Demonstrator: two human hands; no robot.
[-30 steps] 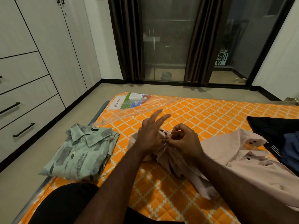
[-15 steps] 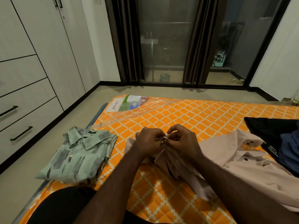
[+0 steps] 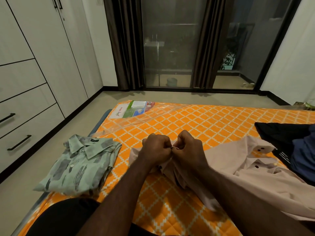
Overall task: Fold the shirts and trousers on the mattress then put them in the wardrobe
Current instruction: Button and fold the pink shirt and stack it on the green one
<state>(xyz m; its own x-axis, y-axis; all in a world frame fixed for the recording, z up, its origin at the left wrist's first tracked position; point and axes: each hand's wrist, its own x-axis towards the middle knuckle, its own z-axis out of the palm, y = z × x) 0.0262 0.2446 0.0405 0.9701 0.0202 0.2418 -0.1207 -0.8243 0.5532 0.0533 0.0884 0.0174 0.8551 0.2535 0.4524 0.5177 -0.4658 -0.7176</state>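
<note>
Kneels or sits at the near edge of the orange quilted mattress (image 3: pixel 196 120), one dark-clad knee (image 3: pixel 64 217) at the bottom left. Reaches both bare forearms forward over the quilting. Curls the left hand (image 3: pixel 156 149) and the right hand (image 3: pixel 189 149) almost into fists, knuckles touching, fingers pressed together and tucked under, each thumb and forefinger pinching the front edge of the pale pink shirt (image 3: pixel 238 167) at a small white spot between them; cannot tell whether that is a button. Lifts that edge slightly off the mattress, with the rest of the shirt spread unfolded to the right, dark buttons showing on the front and on a cuff. Just left of the hands, at the mattress's left edge, a folded green patterned shirt (image 3: pixel 80 164), collar up and facing away. Far right, a black garment (image 3: pixel 281 138) and a blue garment (image 3: pixel 305 150) heaped against the pink shirt. Beyond the hands, loose clear plastic wrap (image 3: pixel 136 123) and a printed label (image 3: pixel 133 109) at the mattress's far left corner. Along the left wall, the white wardrobe (image 3: pixel 34 65) with its doors and drawers closed. At the back, dark curtains (image 3: pixel 126 43) framing a glass door (image 3: pixel 168 48)
</note>
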